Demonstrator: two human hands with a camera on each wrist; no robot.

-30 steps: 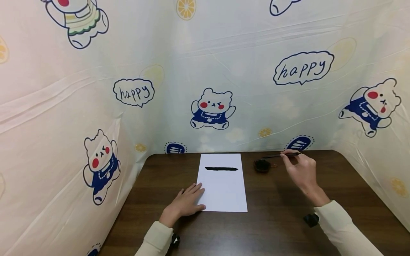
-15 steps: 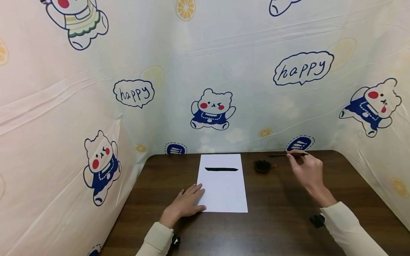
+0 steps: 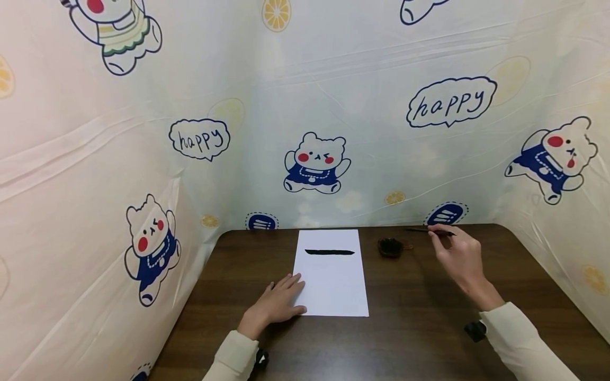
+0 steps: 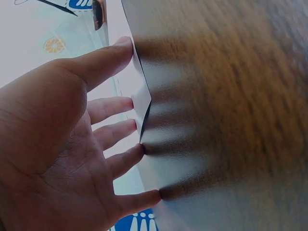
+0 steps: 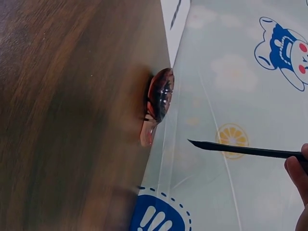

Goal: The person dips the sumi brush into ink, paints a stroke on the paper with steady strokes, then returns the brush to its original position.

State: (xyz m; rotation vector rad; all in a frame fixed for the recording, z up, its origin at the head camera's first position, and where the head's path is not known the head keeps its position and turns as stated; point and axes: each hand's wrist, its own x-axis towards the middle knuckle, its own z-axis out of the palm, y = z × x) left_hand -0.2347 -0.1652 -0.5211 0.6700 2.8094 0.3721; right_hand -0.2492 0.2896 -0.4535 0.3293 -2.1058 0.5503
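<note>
My left hand (image 3: 275, 302) rests with spread fingers on the lower left edge of a white sheet of paper (image 3: 333, 288). In the left wrist view its thumb and several fingertips (image 4: 126, 103) press on the paper, and the little finger touches the wood. A thick black horizontal stroke (image 3: 329, 252) crosses the sheet's upper part. My right hand (image 3: 458, 259) pinches a thin black brush (image 5: 240, 148), held raised and nearly level, its pointed tip toward the left. Left of that hand sits a small dark, glossy dish (image 3: 391, 247) with a short reddish-brown projection (image 5: 148, 132) on one side.
The brown wooden table (image 3: 324, 349) has rounded far corners. A pale cloth (image 3: 257, 174) printed with bears, orange slices and "happy" bubbles surrounds it at the back and sides. Small black devices (image 3: 475, 331) are worn at both wrists.
My right hand has shifted a little to the right with the brush, away from the dish, and the brush has tilted slightly. The left hand and the paper have stayed put.
</note>
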